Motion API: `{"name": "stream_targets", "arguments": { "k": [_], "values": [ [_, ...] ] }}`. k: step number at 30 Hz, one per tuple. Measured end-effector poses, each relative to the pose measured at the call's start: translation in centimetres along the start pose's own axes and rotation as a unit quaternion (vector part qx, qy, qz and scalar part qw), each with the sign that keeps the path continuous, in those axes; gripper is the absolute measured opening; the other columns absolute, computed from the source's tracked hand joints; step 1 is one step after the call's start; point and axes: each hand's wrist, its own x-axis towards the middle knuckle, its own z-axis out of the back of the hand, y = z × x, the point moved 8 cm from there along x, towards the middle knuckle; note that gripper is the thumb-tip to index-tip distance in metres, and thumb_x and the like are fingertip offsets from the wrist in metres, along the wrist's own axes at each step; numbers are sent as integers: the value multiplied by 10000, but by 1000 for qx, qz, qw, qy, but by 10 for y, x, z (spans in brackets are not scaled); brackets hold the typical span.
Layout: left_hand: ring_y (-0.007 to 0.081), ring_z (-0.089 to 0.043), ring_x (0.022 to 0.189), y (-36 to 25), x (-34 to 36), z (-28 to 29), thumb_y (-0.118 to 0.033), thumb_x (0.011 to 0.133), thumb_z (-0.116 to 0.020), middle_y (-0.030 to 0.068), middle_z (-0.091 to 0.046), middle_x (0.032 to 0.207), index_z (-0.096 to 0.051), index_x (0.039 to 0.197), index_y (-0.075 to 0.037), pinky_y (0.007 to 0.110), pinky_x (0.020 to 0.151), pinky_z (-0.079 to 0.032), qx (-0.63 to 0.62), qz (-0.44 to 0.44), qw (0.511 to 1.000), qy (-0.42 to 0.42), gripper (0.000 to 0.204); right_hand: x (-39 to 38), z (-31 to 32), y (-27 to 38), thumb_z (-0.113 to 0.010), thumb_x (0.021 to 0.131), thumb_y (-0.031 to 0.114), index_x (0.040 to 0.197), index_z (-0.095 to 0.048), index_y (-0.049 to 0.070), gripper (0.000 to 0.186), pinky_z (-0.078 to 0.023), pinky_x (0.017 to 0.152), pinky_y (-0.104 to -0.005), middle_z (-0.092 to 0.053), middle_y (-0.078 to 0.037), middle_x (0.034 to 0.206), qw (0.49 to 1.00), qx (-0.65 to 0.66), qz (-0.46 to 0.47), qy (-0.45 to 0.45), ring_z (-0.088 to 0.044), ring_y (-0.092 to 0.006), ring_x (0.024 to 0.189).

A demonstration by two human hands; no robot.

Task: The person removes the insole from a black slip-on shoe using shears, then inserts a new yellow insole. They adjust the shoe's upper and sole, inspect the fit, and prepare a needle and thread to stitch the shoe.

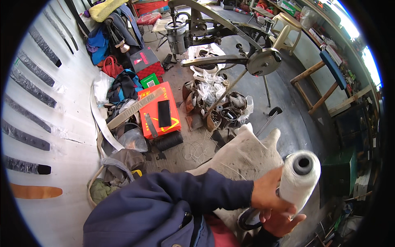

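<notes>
A large cone of white thread (302,181) is tilted at the lower right, its dark hollow core facing up. My left hand (268,190) reaches across from the left in a navy sleeve and grips the cone's left side; some of its fingers are hidden. Just below, my right hand (282,222) is close to the cone's lower end and to my left fingers, its own fingers apart. A pale cloth or hide apron (242,154) lies over my lap, with a thin strand of thread across it. Part of a dark shoe (248,219) shows beneath my hands.
Ahead stands a hand-cranked sewing machine (230,31) with a round wheel (263,61). A red box (164,101) bears a black phone (164,113). Bags of small parts (224,105) sit on the floor. A blue-topped stool (333,68) stands right; straps (35,88) line the left wall.
</notes>
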Motion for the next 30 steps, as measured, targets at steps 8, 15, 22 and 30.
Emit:
{"name": "stream_targets", "arguments": {
  "k": [8,15,22,30],
  "values": [
    [235,-579,1231,-55,-6,139,-84,664,-915,120,-545,1334,-408,1421,-38,348,1068,-451,350,-340,856,-168,913,15,-25,-4,-581,1049,178,1098,-675,-92,291,-326,482,-233,-515,-1,605,949,-309,-70,-13,-400,-53,492],
    [268,-591,1231,51,-75,315,-87,669,-914,127,-573,1304,-410,1413,-62,377,1060,-477,400,-85,857,-313,899,-31,-39,131,-637,1016,154,1028,-711,-55,221,-349,596,-217,-577,6,714,788,-612,65,-1,-486,-73,644],
    [343,-632,1193,175,-176,384,-182,600,-962,146,-649,1253,-499,1362,-104,441,1012,-510,452,58,779,-431,895,-118,-31,266,-697,983,182,1017,-779,22,183,-522,623,-393,-718,-139,780,394,-868,154,-259,-624,-216,662],
    [329,-638,1201,264,-196,384,-164,595,-971,131,-645,1304,-465,1396,-138,424,1013,-508,403,115,772,-478,947,-114,-17,263,-723,970,159,994,-777,-4,173,-489,545,-335,-708,-112,745,387,-860,168,-289,-604,-155,620]
  ]
}}
